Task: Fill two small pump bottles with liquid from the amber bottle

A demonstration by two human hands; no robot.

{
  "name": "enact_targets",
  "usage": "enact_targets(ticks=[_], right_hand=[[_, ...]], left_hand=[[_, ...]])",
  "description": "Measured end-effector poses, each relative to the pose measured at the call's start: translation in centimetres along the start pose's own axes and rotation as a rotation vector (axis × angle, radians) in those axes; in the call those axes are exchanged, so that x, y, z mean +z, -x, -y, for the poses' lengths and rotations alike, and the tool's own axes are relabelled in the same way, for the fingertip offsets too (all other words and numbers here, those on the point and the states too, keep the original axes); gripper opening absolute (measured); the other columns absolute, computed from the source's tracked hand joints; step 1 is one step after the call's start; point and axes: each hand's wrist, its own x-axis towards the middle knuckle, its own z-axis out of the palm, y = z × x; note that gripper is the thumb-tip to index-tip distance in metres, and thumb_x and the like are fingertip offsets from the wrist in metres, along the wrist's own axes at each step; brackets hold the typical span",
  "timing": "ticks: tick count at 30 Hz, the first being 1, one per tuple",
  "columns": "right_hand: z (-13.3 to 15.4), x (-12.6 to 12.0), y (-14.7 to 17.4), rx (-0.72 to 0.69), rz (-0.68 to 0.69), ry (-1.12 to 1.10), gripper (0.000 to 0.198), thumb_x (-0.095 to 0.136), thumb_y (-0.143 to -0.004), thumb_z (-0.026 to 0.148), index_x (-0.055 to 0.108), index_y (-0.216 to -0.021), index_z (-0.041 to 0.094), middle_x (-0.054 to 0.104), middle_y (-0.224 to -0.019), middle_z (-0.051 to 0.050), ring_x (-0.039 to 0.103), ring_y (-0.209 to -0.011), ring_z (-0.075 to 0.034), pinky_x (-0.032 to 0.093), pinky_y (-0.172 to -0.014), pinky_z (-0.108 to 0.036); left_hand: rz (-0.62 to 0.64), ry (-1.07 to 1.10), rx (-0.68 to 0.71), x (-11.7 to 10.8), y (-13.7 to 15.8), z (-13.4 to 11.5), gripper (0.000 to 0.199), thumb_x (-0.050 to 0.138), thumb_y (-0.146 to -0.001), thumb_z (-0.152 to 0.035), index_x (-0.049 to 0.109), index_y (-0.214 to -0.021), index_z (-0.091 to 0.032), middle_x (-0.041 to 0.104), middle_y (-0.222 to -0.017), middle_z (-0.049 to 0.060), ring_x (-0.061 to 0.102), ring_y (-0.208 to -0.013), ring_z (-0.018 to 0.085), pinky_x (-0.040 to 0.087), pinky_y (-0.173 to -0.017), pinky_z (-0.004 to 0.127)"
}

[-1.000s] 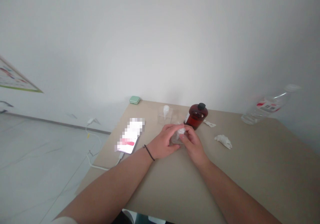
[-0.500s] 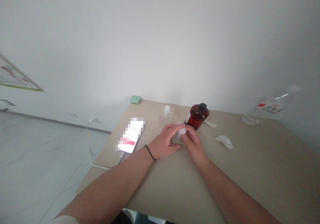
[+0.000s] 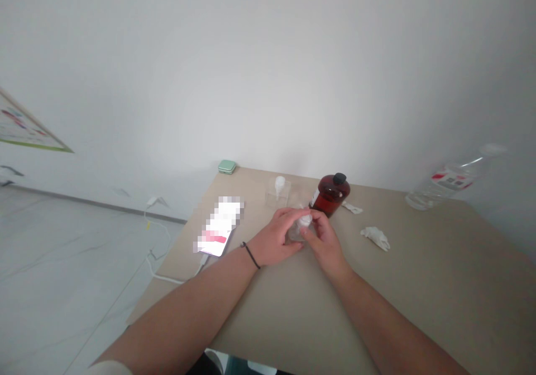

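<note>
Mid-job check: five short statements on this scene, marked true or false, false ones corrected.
1. The left hand and right hand both hold a clear container. True.
2. The brown bottle stands beyond the clear container. True.
3. The brown bottle is uncapped. False: its black cap is on.
4. A white cable meets the near end of the phone. True.
5. The phone lies right of the brown bottle. False: it lies left of it.

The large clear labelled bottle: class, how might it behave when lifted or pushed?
The large clear bottle would probably feel light: no liquid shows inside. Being tall, it could tip if pushed near the top. Its thin-looking transparent walls might flex when squeezed.
</note>
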Motion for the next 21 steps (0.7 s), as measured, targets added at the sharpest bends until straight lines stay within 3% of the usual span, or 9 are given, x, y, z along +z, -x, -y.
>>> enact_targets(ticks=[5,12,17,21], right_hand=[[0.09,-0.01,0.02,-0.022,0.001,0.026,0.031,0.063,-0.086,0.056,0.061,-0.099,0.028,0.061,-0.110,-0.005,0.058,-0.105,-0.025,0.047,-0.094,-0.043],[-0.18,0.04,0.05,0.006,-0.014,-0.007,0.032,0.070,-0.082,0.052,0.059,-0.099,0.027,0.063,-0.104,-0.003,0.059,-0.098,-0.023,0.048,-0.090,-0.041],[-0.24,-0.11,0.08,-0.035,0.012,0.037,0.031,0.061,-0.089,0.054,0.063,-0.103,0.027,0.060,-0.113,-0.005,0.057,-0.106,-0.025,0.046,-0.095,-0.042],[-0.31,-0.08,0.09,-0.006,-0.009,-0.020,0.032,0.067,-0.085,0.053,0.059,-0.105,0.029,0.062,-0.105,-0.003,0.058,-0.098,-0.023,0.047,-0.091,-0.040]], left_hand=[[0.000,0.008,-0.004,-0.07,-0.01,-0.14,0.081,0.067,-0.074,-0.007,0.038,-0.147,-0.028,0.050,-0.142,0.010,0.041,-0.133,0.029,0.034,-0.116,0.052],[-0.003,0.007,0.005,-0.04,0.07,0.11,0.081,0.068,-0.074,-0.007,0.038,-0.147,-0.028,0.051,-0.141,0.010,0.042,-0.133,0.029,0.036,-0.115,0.052],[-0.006,0.002,0.009,-0.02,0.01,0.09,0.081,0.068,-0.074,-0.008,0.038,-0.147,-0.027,0.051,-0.141,0.010,0.042,-0.132,0.029,0.035,-0.115,0.052],[0.001,-0.002,0.006,-0.06,0.01,0.05,0.081,0.068,-0.074,-0.008,0.038,-0.147,-0.028,0.051,-0.141,0.009,0.042,-0.132,0.029,0.036,-0.115,0.052]])
